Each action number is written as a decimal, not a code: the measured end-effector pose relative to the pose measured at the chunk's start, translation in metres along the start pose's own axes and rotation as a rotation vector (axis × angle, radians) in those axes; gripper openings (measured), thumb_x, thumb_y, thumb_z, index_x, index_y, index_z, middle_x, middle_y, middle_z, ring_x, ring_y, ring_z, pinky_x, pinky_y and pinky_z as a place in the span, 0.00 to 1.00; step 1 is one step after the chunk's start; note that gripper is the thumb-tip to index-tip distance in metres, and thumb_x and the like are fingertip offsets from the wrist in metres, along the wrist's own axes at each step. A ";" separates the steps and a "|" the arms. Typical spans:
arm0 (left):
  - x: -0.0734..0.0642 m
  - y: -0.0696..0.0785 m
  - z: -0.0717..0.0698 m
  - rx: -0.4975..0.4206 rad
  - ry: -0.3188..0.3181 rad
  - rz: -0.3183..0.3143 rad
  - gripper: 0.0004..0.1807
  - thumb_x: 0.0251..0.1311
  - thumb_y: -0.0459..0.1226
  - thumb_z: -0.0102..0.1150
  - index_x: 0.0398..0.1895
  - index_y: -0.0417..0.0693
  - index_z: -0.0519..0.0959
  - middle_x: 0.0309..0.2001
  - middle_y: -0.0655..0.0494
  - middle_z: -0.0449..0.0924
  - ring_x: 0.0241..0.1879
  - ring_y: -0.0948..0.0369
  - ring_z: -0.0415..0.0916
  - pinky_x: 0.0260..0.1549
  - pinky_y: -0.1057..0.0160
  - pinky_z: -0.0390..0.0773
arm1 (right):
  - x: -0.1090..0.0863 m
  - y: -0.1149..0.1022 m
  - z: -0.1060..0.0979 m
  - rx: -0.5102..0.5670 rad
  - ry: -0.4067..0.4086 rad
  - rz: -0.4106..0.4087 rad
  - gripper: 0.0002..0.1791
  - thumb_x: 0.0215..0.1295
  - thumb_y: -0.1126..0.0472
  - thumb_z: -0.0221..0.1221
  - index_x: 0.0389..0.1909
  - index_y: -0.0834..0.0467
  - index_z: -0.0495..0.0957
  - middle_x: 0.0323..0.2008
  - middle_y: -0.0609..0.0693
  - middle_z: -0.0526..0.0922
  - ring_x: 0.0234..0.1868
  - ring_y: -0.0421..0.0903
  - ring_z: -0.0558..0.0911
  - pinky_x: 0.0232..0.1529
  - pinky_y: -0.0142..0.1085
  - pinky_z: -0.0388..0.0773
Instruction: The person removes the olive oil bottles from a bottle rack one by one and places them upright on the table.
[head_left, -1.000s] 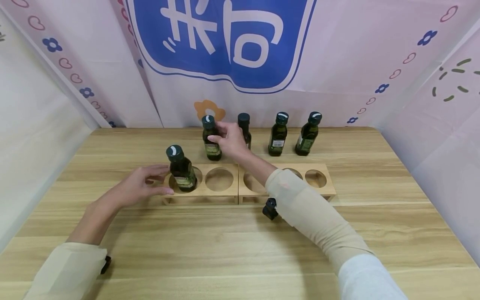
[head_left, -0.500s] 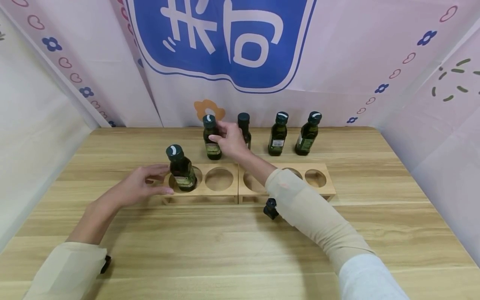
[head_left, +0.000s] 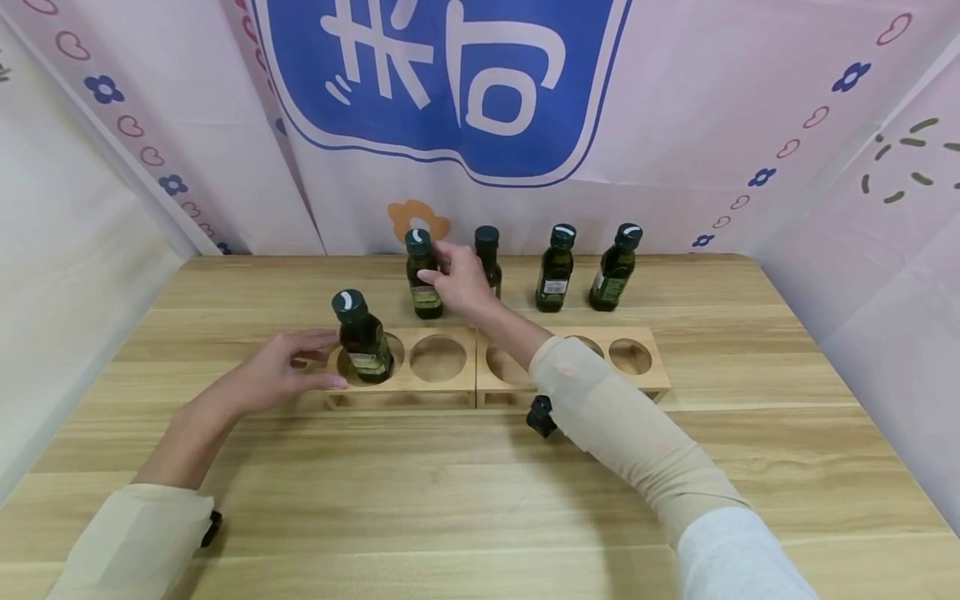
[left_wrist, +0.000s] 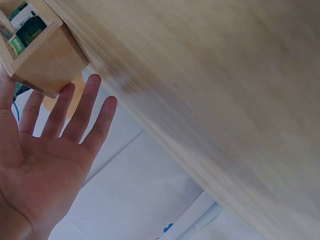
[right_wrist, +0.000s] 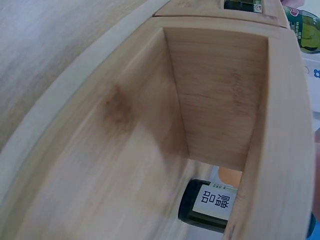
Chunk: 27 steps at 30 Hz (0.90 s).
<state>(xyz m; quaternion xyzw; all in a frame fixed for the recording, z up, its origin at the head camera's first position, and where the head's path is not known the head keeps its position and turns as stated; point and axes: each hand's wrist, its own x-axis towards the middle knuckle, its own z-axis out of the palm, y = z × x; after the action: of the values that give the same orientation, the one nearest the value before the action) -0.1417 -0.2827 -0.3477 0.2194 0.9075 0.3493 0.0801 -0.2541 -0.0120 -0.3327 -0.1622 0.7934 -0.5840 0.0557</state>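
Observation:
In the head view, my left hand (head_left: 281, 372) is at the left end of a wooden bottle rack (head_left: 477, 367). Its fingers are extended, and in the left wrist view the fingertips of the left hand (left_wrist: 55, 145) meet the rack's end panel (left_wrist: 50, 60). A dark green glass bottle (head_left: 365, 346) leans slightly in the rack's leftmost hole. Behind the rack, my right hand (head_left: 467, 285) pinches the upper part of another dark green bottle (head_left: 425, 283), thumb in front. That bottle is upright, close to the tabletop; contact with it is hard to tell.
A third bottle (head_left: 488, 254) stands just behind my right hand, partly hidden. Two more bottles, one (head_left: 555, 271) and another (head_left: 612, 271), stand at the back right. The rack's other holes hold nothing visible; my right sleeve (head_left: 607, 408) covers part of it. A printed cloth (head_left: 675, 125) hangs behind the table (head_left: 420, 508).

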 end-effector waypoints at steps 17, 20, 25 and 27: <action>0.001 0.000 0.001 -0.013 -0.009 -0.006 0.36 0.65 0.37 0.71 0.68 0.21 0.69 0.70 0.22 0.64 0.58 0.32 0.78 0.56 0.35 0.80 | -0.038 -0.010 -0.018 -0.230 -0.054 -0.089 0.42 0.70 0.60 0.67 0.80 0.60 0.59 0.77 0.56 0.65 0.76 0.54 0.66 0.74 0.42 0.68; 0.001 -0.001 0.001 -0.019 -0.012 -0.001 0.36 0.65 0.37 0.71 0.68 0.22 0.69 0.70 0.22 0.64 0.58 0.32 0.78 0.56 0.35 0.79 | -0.051 -0.011 -0.026 -0.232 -0.078 -0.101 0.42 0.69 0.60 0.68 0.79 0.60 0.60 0.77 0.56 0.66 0.77 0.54 0.66 0.75 0.43 0.68; 0.001 -0.002 0.001 -0.025 -0.004 0.007 0.35 0.64 0.36 0.72 0.68 0.24 0.70 0.70 0.23 0.65 0.57 0.33 0.79 0.56 0.35 0.80 | -0.072 -0.011 -0.044 -0.253 -0.148 -0.118 0.40 0.68 0.61 0.70 0.77 0.63 0.64 0.74 0.58 0.70 0.75 0.54 0.70 0.74 0.43 0.68; 0.001 -0.002 0.001 -0.026 0.000 0.009 0.35 0.64 0.36 0.72 0.69 0.25 0.70 0.70 0.24 0.66 0.57 0.33 0.79 0.56 0.35 0.80 | -0.080 -0.009 -0.052 -0.273 -0.180 -0.107 0.38 0.68 0.60 0.70 0.75 0.63 0.66 0.72 0.57 0.73 0.74 0.53 0.71 0.74 0.42 0.68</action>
<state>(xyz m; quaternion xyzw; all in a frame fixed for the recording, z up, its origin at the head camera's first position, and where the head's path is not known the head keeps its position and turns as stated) -0.1430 -0.2832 -0.3498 0.2225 0.9018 0.3614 0.0815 -0.1919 0.0588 -0.3159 -0.2620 0.8474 -0.4561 0.0727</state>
